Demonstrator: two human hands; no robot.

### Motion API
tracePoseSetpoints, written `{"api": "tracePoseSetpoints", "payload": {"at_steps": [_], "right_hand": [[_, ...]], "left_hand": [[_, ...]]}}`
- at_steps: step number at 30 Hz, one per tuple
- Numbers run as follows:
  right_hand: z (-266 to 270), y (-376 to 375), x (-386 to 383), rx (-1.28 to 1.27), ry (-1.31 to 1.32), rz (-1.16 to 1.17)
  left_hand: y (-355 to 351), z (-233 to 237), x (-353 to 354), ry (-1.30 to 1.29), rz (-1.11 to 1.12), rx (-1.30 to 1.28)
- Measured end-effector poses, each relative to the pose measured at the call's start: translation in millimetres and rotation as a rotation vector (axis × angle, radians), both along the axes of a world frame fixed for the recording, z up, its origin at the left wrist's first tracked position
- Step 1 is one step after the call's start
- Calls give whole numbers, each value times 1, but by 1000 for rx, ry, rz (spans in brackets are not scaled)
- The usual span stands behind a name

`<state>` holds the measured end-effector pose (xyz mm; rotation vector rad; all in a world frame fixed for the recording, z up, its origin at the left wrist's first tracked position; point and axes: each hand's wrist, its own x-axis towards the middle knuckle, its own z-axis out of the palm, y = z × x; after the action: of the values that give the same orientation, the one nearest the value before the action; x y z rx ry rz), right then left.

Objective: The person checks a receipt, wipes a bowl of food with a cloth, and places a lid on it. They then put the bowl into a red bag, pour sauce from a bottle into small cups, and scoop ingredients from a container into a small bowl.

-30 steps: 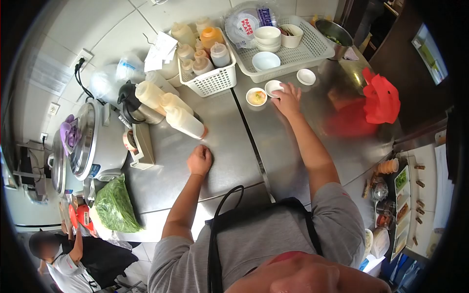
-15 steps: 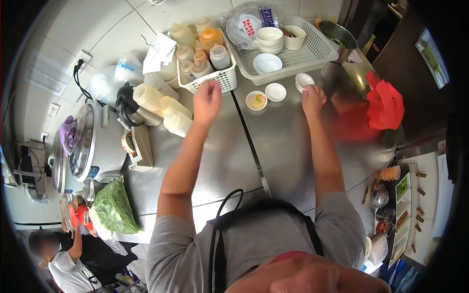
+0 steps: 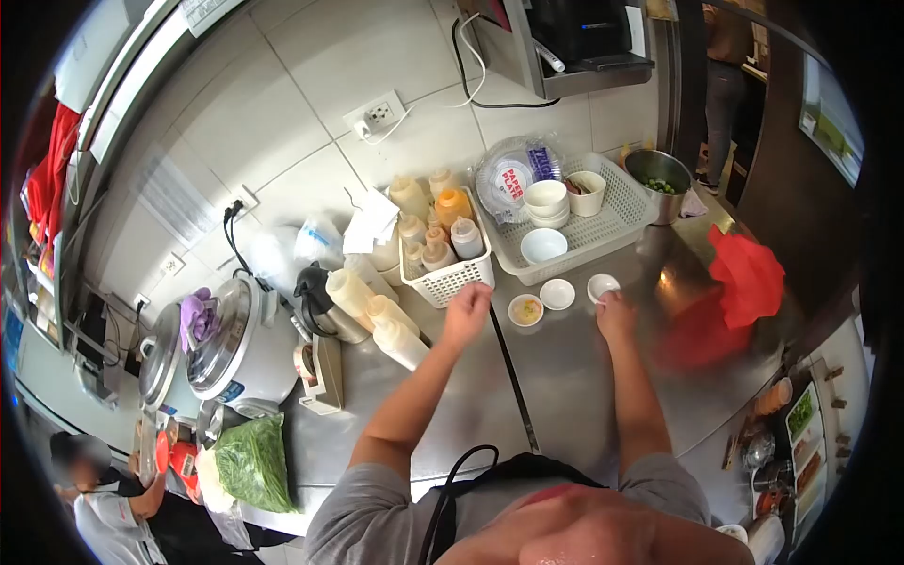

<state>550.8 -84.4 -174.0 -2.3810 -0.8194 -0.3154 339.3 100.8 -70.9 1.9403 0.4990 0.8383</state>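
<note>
My right hand [image 3: 617,313] has its fingers closed on the near rim of a small white sauce bowl [image 3: 603,285], at the counter's back right. Beside that bowl stands a second small white bowl [image 3: 557,294], with nothing visible in it. A third small bowl [image 3: 525,310] holds something yellowish with orange and green bits. To the left of these, my left hand [image 3: 468,309] is closed in front of the white basket [image 3: 446,285] of squeeze bottles. Its curled fingers hide whatever may be in them.
A perforated grey tray [image 3: 532,275] carries bowls and paper plates. A metal pot [image 3: 657,193] with green pieces stands beyond it. Red plastic bag [image 3: 744,278] lies right. Squeeze bottles [image 3: 400,344], a rice cooker [image 3: 240,353] and bagged greens [image 3: 252,463] stand left. Another person [image 3: 108,513] is lower left.
The camera view has tilted upward, so more wall shows and the counter sits lower. My right hand stays at the small bowl; my left hand remains closed near the basket.
</note>
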Motion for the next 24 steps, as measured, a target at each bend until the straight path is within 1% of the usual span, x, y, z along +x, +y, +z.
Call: {"api": "tracePoseSetpoints", "payload": {"at_steps": [2, 4, 7, 9, 10, 11, 13, 16, 19, 20, 22, 23, 24], "right_hand": [[-7, -9, -18, 46, 64, 83], [-9, -18, -43, 129, 134, 182], [-12, -20, -85, 365, 315, 363], [-20, -13, -99, 505, 639, 393], [-26, -9, -101, 634, 748, 455], [-31, -10, -100, 679, 830, 444], [-18, -10, -104, 767, 995, 424], [-11, -9, -102, 859, 1068, 448], [-20, -5, -86, 920, 942, 394], [-23, -4, -80, 1035, 1003, 371], [-9, -12, -75, 788, 787, 326], [-4, -14, -74, 666, 679, 302], [-5, -13, -75, 556, 456, 282]], "left_hand": [[-19, -30, -10, 17, -204, -15], [-46, -56, -19, 190, -294, -45], [-86, -80, -31, 356, -219, 50], [-103, -82, -31, 354, -123, 272], [-108, -80, -31, 353, -72, 384], [-108, -83, -30, 351, -96, 436], [-103, -94, -26, 345, -141, 540], [-94, -105, -22, 399, -115, 544], [-87, -106, -23, 411, -112, 539], [-85, -105, -24, 439, -87, 520], [-86, -94, -29, 496, -35, 482], [-85, -93, -29, 498, -31, 504], [-85, -92, -29, 503, -29, 524]]}}
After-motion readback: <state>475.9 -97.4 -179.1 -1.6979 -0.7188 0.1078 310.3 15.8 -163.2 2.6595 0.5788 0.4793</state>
